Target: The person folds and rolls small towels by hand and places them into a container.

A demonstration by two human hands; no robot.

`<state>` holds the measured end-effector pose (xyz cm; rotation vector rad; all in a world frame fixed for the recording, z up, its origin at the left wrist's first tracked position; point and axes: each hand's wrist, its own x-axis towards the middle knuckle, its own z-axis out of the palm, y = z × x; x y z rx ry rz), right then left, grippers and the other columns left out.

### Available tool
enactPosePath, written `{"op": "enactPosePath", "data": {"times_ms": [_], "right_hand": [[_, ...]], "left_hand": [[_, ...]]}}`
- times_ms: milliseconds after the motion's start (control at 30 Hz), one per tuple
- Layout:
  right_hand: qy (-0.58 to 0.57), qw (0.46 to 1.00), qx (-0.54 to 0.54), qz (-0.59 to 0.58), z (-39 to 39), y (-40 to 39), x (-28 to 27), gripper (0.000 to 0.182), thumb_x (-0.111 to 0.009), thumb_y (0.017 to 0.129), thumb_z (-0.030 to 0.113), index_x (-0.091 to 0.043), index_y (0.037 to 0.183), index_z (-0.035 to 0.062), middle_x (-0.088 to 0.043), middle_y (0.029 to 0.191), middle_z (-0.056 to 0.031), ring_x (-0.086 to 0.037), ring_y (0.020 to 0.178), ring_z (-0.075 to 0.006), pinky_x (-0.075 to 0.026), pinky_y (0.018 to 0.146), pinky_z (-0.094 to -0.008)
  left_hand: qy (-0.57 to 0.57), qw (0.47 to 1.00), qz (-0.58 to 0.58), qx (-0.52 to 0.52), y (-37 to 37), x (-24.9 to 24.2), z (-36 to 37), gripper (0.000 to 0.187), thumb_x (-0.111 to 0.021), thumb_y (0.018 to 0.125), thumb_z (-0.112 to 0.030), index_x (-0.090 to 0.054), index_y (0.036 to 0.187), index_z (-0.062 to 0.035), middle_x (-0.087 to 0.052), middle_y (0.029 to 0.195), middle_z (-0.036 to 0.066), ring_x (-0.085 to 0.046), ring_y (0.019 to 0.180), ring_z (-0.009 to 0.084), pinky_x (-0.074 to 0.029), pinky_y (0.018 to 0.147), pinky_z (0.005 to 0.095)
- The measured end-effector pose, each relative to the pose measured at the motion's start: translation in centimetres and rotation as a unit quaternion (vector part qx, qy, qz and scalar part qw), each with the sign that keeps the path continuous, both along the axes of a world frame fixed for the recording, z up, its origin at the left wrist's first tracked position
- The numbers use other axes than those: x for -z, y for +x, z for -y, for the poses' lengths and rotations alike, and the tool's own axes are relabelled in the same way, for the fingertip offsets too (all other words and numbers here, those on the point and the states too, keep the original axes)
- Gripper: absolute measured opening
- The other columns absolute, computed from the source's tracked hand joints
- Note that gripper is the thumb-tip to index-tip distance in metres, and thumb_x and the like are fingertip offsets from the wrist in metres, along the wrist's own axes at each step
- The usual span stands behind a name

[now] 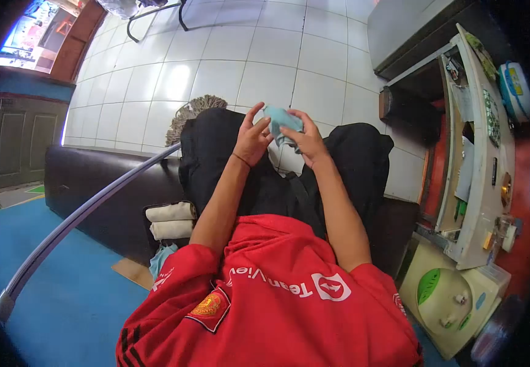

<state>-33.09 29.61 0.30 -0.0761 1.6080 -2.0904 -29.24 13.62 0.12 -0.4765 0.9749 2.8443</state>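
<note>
A crumpled light blue cloth [284, 122] is held above the gap between the knees. My right hand [308, 142] grips it, with the thumb across its front and the fingers behind its right edge. Beside the cloth's left edge is my left hand [251, 142], palm partly showing, its thumb and fingers apart. The fingertips are close to the cloth or touching it; which one is hard to tell.
Rolled cream cloths [171, 221] lie in a dark container at my left, with another light blue cloth [162, 260] below. A grey pole [88, 214] slants to a mop head [195, 113] on the tiled floor. A cluttered cabinet [482, 153] stands at the right.
</note>
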Motion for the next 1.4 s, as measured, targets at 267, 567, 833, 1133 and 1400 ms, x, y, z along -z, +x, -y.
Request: {"op": "enactPosePath", "data": {"times_ms": [267,567,833,1133,1400], "right_hand": [[-0.011,0.991,0.116,0.067,-1.4,-0.7,-0.7,0.032,-0.066,0.083,0.015,-0.054,0.112,0.0136,-0.059,0.094,0.0004,-0.056,0.077,-0.0103,-0.043,0.058,-0.0256],[0.037,0.999,0.002,0.003,-1.0,-0.5,-0.3,0.029,-0.060,0.075,0.006,-0.065,0.103,0.0079,-0.058,0.075,0.0008,-0.051,0.064,-0.0067,-0.039,0.054,-0.0208],[0.111,0.992,0.065,-0.013,-0.8,-0.5,-0.1,0.023,-0.065,0.082,0.018,-0.067,0.102,0.0063,-0.058,0.076,0.0011,-0.050,0.063,-0.0069,-0.039,0.054,-0.0217],[0.127,0.990,0.065,0.009,-0.8,-0.4,-0.8,0.021,-0.063,0.087,0.025,-0.068,0.097,0.0081,-0.059,0.078,0.0020,-0.048,0.065,-0.0061,-0.037,0.053,-0.0208],[0.121,0.990,0.069,0.022,-0.9,-0.5,-0.5,0.021,-0.063,0.086,0.024,-0.068,0.096,0.0052,-0.059,0.075,0.0018,-0.049,0.064,-0.0065,-0.038,0.054,-0.0222]], "left_hand": [[-0.109,0.989,0.043,0.091,0.2,-1.3,-1.2,0.053,-0.063,0.086,-0.006,-0.039,0.132,-0.0145,-0.059,0.099,0.004,-0.058,0.094,0.0149,-0.050,0.078,0.0301],[-0.102,0.994,-0.027,0.022,0.0,-0.2,-1.2,0.053,-0.060,0.083,0.004,-0.043,0.131,-0.0096,-0.057,0.106,0.010,-0.058,0.096,0.0158,-0.050,0.085,0.0291],[-0.319,0.940,-0.122,-0.006,-0.3,0.7,-1.6,0.035,-0.057,0.082,0.008,-0.057,0.116,-0.0007,-0.060,0.111,0.009,-0.059,0.101,0.0151,-0.049,0.087,0.0265],[-0.562,0.807,-0.166,-0.070,-0.2,0.0,-1.7,0.023,-0.065,0.084,-0.002,-0.062,0.106,-0.0007,-0.063,0.101,0.007,-0.060,0.087,0.0117,-0.050,0.079,0.0253],[-0.545,0.825,-0.130,-0.075,-0.1,0.0,-2.1,0.015,-0.062,0.089,-0.011,-0.062,0.098,-0.0001,-0.064,0.087,0.003,-0.059,0.082,0.0076,-0.048,0.076,0.0236]]}}
